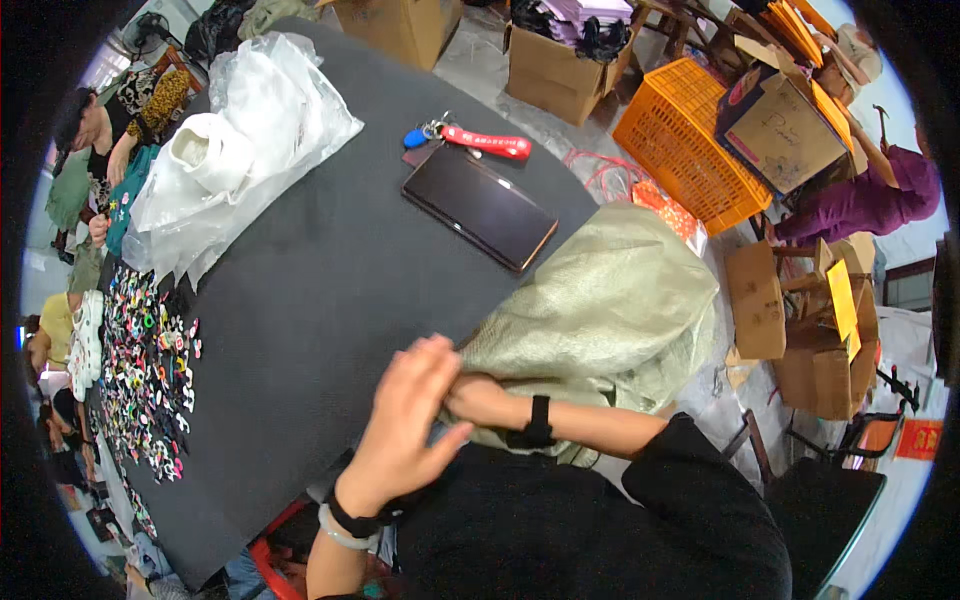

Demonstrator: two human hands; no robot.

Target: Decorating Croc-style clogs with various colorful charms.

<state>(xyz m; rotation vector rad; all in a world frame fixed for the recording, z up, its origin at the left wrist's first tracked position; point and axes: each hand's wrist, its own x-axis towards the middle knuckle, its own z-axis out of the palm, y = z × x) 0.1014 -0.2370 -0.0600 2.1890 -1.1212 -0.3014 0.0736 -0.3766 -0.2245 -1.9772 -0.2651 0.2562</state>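
Observation:
My left hand is raised at the table's near edge. Its fingers are stretched out, with nothing in them. Close behind it, my right hand is curled closed against a pale green woven sack. The left hand partly covers its fingers, so what they hold, if anything, is hidden. The sack bulges over the right edge of the dark table. A black phone lies on the tabletop beyond the hands. Just past it are keys with a red strap and a blue tag.
Many small colourful charms are spread along the table's left side. A white plastic bag with a white roll lies at the far left. Orange crates and cardboard boxes stand at right. Other people sit along the left side.

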